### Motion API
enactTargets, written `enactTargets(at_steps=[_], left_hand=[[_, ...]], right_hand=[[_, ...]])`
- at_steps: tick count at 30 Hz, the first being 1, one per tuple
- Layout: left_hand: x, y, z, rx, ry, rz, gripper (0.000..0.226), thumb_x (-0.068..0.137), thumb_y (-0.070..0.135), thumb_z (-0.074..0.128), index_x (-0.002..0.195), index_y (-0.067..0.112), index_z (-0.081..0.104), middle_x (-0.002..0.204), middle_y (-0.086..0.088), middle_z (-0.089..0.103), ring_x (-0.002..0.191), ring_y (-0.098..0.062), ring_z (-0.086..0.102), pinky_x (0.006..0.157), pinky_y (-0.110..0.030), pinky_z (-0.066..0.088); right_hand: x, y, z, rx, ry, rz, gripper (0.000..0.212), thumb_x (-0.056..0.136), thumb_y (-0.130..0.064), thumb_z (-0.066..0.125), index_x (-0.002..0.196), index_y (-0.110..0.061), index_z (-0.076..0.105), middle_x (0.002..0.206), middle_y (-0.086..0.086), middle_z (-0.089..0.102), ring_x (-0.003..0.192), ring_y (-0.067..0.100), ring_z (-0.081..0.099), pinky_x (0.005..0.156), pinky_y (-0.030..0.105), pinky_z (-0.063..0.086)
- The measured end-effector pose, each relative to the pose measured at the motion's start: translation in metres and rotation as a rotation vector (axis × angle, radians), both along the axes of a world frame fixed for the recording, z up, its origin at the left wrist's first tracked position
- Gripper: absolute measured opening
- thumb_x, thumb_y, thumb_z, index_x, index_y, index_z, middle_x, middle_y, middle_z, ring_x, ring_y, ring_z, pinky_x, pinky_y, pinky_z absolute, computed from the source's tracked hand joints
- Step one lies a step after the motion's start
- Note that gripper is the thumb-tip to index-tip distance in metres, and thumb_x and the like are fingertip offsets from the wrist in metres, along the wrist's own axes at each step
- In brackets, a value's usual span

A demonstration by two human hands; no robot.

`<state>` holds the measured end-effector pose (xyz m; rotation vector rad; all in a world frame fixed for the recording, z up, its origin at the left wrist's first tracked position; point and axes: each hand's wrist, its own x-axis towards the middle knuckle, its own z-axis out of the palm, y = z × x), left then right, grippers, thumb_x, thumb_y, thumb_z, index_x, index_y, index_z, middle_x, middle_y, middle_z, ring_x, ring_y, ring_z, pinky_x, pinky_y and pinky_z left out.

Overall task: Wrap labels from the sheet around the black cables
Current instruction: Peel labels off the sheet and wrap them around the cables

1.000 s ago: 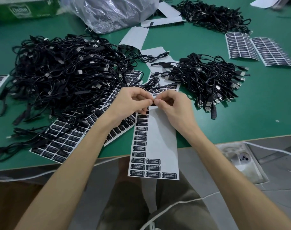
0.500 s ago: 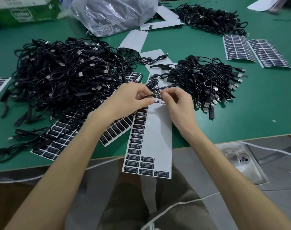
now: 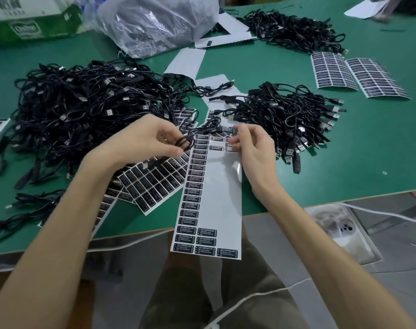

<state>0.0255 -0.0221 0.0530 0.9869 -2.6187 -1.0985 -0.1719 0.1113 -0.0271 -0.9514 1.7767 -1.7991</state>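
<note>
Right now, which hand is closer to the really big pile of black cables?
Left. The left hand, gripping a coiled cable, sits just beside the big pile; the right hand is farther away, across the label sheet.

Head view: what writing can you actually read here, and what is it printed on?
"LED CONTROLLER": top line of the black labels on the near label sheet; smaller lines beneath unreadable.
Green carton: logo word too blurred to read.
Far label sheets: too small to read.
</note>
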Motion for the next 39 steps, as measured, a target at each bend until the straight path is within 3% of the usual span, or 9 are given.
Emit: enactTargets(at_steps=[4, 11, 16, 18, 20, 23, 26, 33, 39], left_hand=[[-0.016, 0.001, 0.017, 0.245, 0.195, 0.077, 0.026, 0.078, 0.025, 0.083, 0.103, 0.019, 0.079, 0.095, -0.001, 0.079, 0.084, -0.011, 0.073, 0.077, -0.025, 0.06], [-0.103, 0.006, 0.025, 0.634, 0.491, 0.158, 0.018, 0.091, 0.014, 0.076, 0.105, 0.003, 0.072, 0.083, -0.002, 0.073, 0.076, -0.012, 0.07, 0.076, -0.027, 0.06], [-0.162, 0.029, 0.025, 0.742, 0.59, 0.123, 0.031, 0.098, 0.023, 0.072, 0.111, 0.001, 0.054, 0.106, -0.003, 0.069, 0.114, -0.017, 0.069, 0.098, -0.034, 0.059], [-0.166, 0.034, 0.023, 0.669, 0.524, 0.118, 0.053, 0.098, 0.022, 0.072, 0.135, -0.006, 0.049, 0.131, 0.0, 0.052, 0.131, -0.022, 0.057, 0.103, -0.037, 0.056], [-0.158, 0.031, 0.017, 0.54, 0.448, 0.119, 0.058, 0.097, 0.018, 0.073, 0.147, 0.001, 0.048, 0.147, -0.005, 0.048, 0.127, -0.019, 0.06, 0.099, -0.036, 0.059], [-0.134, 0.017, 0.005, 0.361, 0.418, 0.165, 0.031, 0.099, 0.009, 0.068, 0.13, 0.008, 0.067, 0.127, -0.005, 0.069, 0.107, -0.014, 0.072, 0.086, -0.03, 0.063], [-0.102, -0.001, -0.013, 0.102, 0.338, 0.286, 0.03, 0.096, -0.002, 0.064, 0.121, 0.011, 0.073, 0.117, -0.001, 0.074, 0.097, -0.011, 0.07, 0.085, -0.026, 0.06], [-0.04, -0.025, -0.047, -0.417, -0.082, 0.264, 0.033, 0.098, 0.009, 0.067, 0.13, 0.017, 0.069, 0.133, -0.009, 0.058, 0.125, -0.024, 0.053, 0.11, -0.036, 0.042], [-0.041, -0.019, -0.049, -0.489, -0.076, 0.272, 0.025, 0.1, 0.021, 0.067, 0.124, 0.014, 0.071, 0.13, -0.007, 0.056, 0.126, -0.025, 0.051, 0.109, -0.045, 0.044]], right_hand=[[0.003, 0.0, 0.003, 0.026, -0.039, 0.041, 0.031, 0.11, -0.024, 0.045, 0.137, -0.01, 0.051, 0.093, 0.002, 0.076, 0.083, 0.012, 0.069, 0.087, 0.036, 0.058], [0.008, -0.004, 0.003, 0.104, 0.098, 0.087, 0.011, 0.106, -0.017, 0.054, 0.113, -0.014, 0.062, 0.08, -0.004, 0.075, 0.082, 0.017, 0.07, 0.083, 0.04, 0.056], [0.006, -0.009, 0.0, 0.141, 0.173, 0.095, 0.011, 0.104, -0.013, 0.052, 0.108, -0.02, 0.061, 0.076, -0.007, 0.073, 0.079, 0.011, 0.067, 0.09, 0.044, 0.054], [0.005, -0.01, -0.002, 0.132, 0.176, 0.101, 0.011, 0.105, -0.014, 0.052, 0.108, -0.021, 0.061, 0.075, -0.008, 0.073, 0.076, 0.007, 0.067, 0.089, 0.043, 0.055], [0.004, -0.01, -0.003, 0.128, 0.172, 0.094, 0.01, 0.104, -0.016, 0.053, 0.105, -0.023, 0.061, 0.074, -0.009, 0.073, 0.076, 0.006, 0.068, 0.087, 0.042, 0.055], [0.004, -0.008, -0.003, 0.112, 0.171, 0.088, 0.009, 0.103, -0.018, 0.054, 0.102, -0.023, 0.061, 0.074, -0.011, 0.074, 0.079, 0.012, 0.07, 0.084, 0.042, 0.056], [0.004, -0.008, -0.002, 0.114, 0.179, 0.094, 0.008, 0.102, -0.017, 0.056, 0.103, -0.023, 0.062, 0.075, -0.01, 0.074, 0.079, 0.015, 0.07, 0.08, 0.041, 0.056], [0.005, -0.007, -0.001, 0.13, 0.211, 0.091, 0.01, 0.102, -0.018, 0.057, 0.104, -0.027, 0.061, 0.081, -0.016, 0.075, 0.073, 0.01, 0.066, 0.058, 0.015, 0.045], [0.006, -0.006, 0.001, 0.142, 0.219, 0.099, 0.01, 0.102, -0.016, 0.057, 0.107, -0.022, 0.062, 0.079, -0.01, 0.075, 0.079, 0.014, 0.07, 0.068, 0.025, 0.052]])
